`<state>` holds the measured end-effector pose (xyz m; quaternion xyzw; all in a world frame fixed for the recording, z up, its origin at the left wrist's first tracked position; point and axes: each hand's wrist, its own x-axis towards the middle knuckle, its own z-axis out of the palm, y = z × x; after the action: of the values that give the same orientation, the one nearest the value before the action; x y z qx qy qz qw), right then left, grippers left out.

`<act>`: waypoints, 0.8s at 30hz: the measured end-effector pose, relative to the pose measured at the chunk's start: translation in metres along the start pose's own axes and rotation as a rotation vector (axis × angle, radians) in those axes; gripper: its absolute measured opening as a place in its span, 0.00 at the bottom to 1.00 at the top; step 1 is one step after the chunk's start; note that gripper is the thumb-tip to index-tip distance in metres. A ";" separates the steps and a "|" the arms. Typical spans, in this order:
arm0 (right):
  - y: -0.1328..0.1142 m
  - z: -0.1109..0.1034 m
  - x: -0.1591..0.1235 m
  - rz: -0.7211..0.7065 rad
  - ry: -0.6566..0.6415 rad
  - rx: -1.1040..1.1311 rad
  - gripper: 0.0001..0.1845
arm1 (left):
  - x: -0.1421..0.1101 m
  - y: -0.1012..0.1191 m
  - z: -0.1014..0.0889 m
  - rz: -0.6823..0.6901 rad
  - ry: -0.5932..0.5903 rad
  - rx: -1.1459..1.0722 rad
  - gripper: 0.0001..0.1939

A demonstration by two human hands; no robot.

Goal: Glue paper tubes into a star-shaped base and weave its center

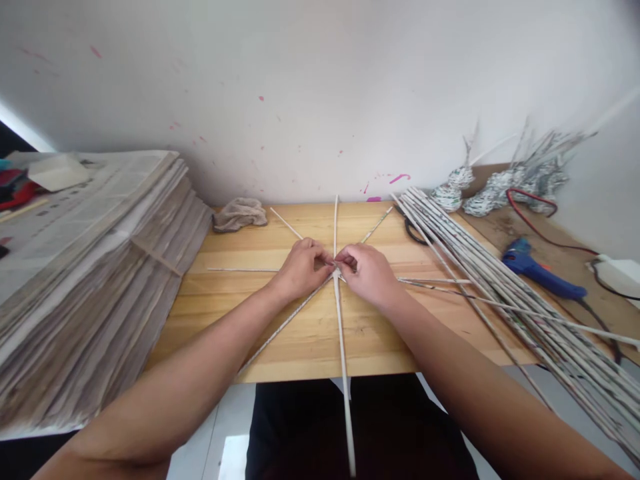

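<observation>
While fingertips pinch, hands (356, 265) on rods (343, 333)

Newspaper stack (165, 220) left on table (295, 340); rod bundle (480, 267) right; cloth (241, 215) behind, near wall (300, 100).

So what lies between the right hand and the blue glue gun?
In the head view, a bundle of paper rods, plus thin rods extending from beside the right hand.

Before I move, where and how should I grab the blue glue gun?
Probably by its slim handle, from above with your right hand: the glue gun seems to lie flat, handle slanting right and towards you, with rolled paper sticks along its left.
</observation>
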<state>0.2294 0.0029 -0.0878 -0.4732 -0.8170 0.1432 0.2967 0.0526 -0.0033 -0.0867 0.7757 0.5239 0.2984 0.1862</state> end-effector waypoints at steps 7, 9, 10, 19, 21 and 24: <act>0.000 0.001 0.003 0.107 -0.016 0.138 0.06 | 0.001 0.000 0.002 -0.027 0.002 0.001 0.03; 0.000 0.000 0.004 0.109 -0.024 0.140 0.06 | 0.002 0.001 0.002 -0.030 0.003 -0.008 0.03; 0.000 0.000 0.004 0.112 -0.026 0.139 0.06 | 0.002 0.001 0.002 -0.032 0.005 -0.011 0.03; 0.000 0.000 0.008 0.151 -0.060 0.140 0.04 | 0.001 -0.004 0.003 -0.008 0.031 -0.020 0.03; 0.000 -0.002 0.008 0.162 -0.074 0.151 0.04 | 0.001 -0.004 0.001 0.019 0.021 -0.016 0.03; -0.001 -0.004 0.009 0.165 -0.099 0.167 0.04 | 0.001 -0.004 -0.002 0.040 0.007 -0.037 0.04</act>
<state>0.2283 0.0099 -0.0808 -0.5050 -0.7741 0.2578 0.2816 0.0488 -0.0006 -0.0879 0.7813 0.5036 0.3145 0.1926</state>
